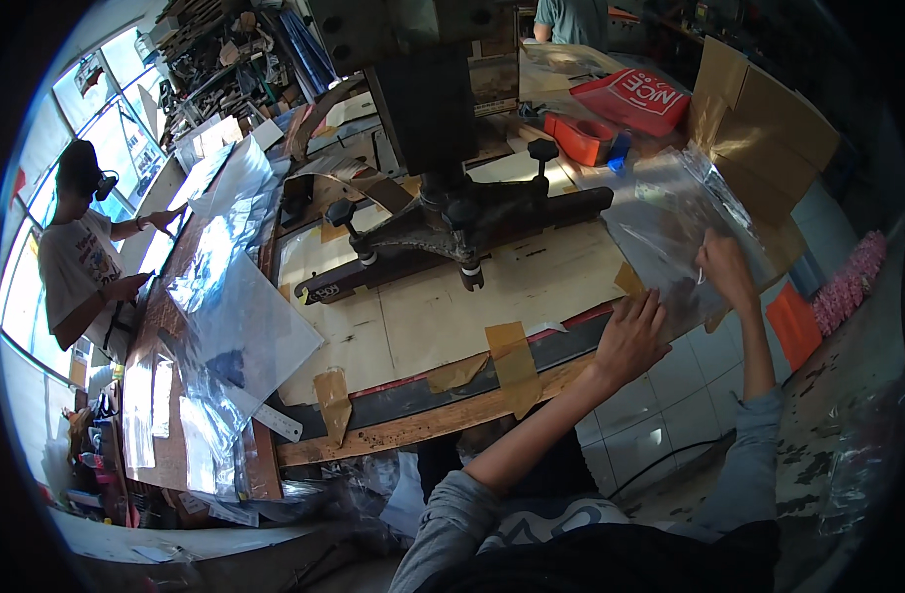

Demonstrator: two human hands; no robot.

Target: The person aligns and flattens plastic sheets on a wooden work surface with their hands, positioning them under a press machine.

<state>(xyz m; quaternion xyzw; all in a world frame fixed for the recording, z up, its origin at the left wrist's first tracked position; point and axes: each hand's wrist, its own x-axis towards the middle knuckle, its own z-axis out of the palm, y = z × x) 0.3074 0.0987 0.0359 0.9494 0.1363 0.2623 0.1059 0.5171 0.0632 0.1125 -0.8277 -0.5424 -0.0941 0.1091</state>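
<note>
My left hand [630, 341] lies over the near right corner of the work board, fingers stretched out and palm down, on the edge of a clear plastic sheet [660, 222]. To its right, my right hand [726, 269] is closed in a pinch on that plastic; a small white bit shows at its fingertips. The sheet is glossy and creased, spread at the right end of the table. Left of both hands is a pale, flat board [413, 326], with strips of brown tape [514, 368] along its near edge.
A dark press head with a long black bar [472, 247] and knobs overhangs the board. At right are a cardboard box [769, 128], a red bag [630, 99] and an orange tape dispenser [579, 140]. Plastic sheets [260, 316] cover the left table, where another person [82, 262] stands.
</note>
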